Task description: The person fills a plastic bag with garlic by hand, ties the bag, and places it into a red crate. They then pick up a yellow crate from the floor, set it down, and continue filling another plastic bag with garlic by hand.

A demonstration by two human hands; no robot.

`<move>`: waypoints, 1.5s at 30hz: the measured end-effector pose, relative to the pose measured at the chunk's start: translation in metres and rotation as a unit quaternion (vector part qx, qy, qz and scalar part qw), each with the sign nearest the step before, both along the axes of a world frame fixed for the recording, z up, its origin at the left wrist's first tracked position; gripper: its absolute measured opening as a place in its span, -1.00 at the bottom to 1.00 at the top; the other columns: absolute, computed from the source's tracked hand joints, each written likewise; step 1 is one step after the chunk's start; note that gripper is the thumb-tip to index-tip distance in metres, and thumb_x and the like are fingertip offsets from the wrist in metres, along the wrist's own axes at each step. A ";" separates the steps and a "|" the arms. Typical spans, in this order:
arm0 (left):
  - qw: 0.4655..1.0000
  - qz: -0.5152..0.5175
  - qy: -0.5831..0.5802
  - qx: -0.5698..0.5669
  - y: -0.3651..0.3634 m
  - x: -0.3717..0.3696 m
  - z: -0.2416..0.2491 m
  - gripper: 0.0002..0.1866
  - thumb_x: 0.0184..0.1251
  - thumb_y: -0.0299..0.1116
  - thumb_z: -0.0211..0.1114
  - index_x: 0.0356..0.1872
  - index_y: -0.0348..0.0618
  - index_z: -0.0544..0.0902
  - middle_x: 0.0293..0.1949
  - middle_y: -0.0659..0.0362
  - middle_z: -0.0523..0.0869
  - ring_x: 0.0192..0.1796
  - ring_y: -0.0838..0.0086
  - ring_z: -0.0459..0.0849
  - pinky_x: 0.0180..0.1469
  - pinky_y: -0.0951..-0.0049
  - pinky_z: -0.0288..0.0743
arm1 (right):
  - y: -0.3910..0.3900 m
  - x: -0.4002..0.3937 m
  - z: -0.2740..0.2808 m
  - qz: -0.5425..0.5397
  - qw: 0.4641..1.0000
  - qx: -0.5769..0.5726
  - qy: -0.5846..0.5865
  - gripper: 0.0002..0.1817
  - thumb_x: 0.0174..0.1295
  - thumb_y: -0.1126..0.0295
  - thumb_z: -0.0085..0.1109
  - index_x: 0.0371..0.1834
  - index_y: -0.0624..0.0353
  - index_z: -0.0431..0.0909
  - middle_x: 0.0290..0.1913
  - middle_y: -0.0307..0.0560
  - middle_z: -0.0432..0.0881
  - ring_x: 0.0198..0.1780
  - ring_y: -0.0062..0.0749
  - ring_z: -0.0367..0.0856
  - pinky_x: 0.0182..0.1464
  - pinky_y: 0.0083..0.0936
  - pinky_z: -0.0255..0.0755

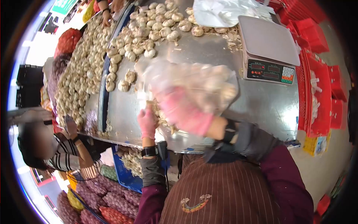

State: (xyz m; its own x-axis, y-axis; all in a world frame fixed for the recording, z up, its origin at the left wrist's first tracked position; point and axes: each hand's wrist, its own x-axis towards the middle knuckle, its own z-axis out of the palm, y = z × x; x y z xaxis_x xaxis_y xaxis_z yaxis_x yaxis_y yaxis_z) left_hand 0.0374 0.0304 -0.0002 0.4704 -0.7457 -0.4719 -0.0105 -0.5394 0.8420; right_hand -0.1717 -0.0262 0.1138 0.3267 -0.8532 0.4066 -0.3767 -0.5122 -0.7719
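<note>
Steel counter [261, 104]; pink-gloved right hand [184, 112] inside crinkly clear bag [194, 82].

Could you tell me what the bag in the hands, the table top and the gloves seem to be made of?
The bag looks like thin clear plastic film: the garlic shows through it and it crinkles. The table top appears to be sheet metal, probably stainless steel, dull grey with soft reflections. The gloves on the left hand and right hand look like pink rubber or coated fabric; blur leaves that open.
</note>
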 end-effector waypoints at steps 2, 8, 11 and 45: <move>0.989 0.011 -0.012 -0.149 -0.014 0.052 -0.031 -0.79 0.33 -0.38 0.21 -0.16 -0.34 0.56 -0.55 0.35 0.41 -0.54 0.68 0.35 -0.58 0.56 0.21 | 0.010 0.038 0.017 0.033 0.950 0.138 -0.279 -0.93 0.09 0.49 0.04 -0.42 0.26 0.49 -0.57 -0.18 0.48 -0.53 -0.46 0.49 -0.44 -0.44 0.44; 0.979 -0.006 -0.088 -0.184 -0.046 -0.083 0.202 -0.85 0.28 -0.47 0.23 -0.49 -0.27 0.62 -0.68 0.40 0.39 -0.69 0.75 0.25 -0.64 0.66 0.08 | -0.003 -0.134 0.069 -0.018 0.972 0.197 -0.127 -0.79 0.31 0.46 -0.10 -0.48 0.20 0.47 -0.49 -0.31 0.46 -0.44 -0.64 0.41 -0.39 -0.46 0.42; 0.939 -0.178 -0.027 -0.295 -0.033 -0.158 0.227 -0.82 0.17 -0.50 0.14 -0.28 -0.34 0.66 -0.61 0.39 0.44 -0.68 0.78 0.23 -0.66 0.68 -0.03 | 0.035 -0.183 0.032 -0.112 0.909 0.281 -0.288 -0.73 0.37 0.35 -0.11 -0.42 0.23 0.53 -0.47 -0.41 0.44 -0.41 -0.73 0.32 -0.39 -0.59 0.30; 0.788 -0.453 -0.392 -0.143 -0.110 -0.139 0.068 -0.52 0.10 -0.28 0.36 0.05 -0.12 0.43 -0.36 0.09 0.65 -0.27 0.30 0.68 -0.13 0.34 0.59 | 0.072 -0.224 -0.065 -0.328 0.724 0.415 -0.442 -0.71 0.33 0.22 -0.02 -0.50 0.14 0.41 -0.67 -0.37 0.29 -0.76 -0.67 0.20 -0.76 -0.63 0.09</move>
State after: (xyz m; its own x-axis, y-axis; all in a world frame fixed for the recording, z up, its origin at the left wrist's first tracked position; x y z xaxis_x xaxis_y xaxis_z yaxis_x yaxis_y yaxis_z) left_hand -0.1015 -0.0792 0.0673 -0.2532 -0.9660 -0.0525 -0.8593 0.1996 0.4709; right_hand -0.3958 0.0454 0.0493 -0.3337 -0.7774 -0.5331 0.5015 0.3325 -0.7987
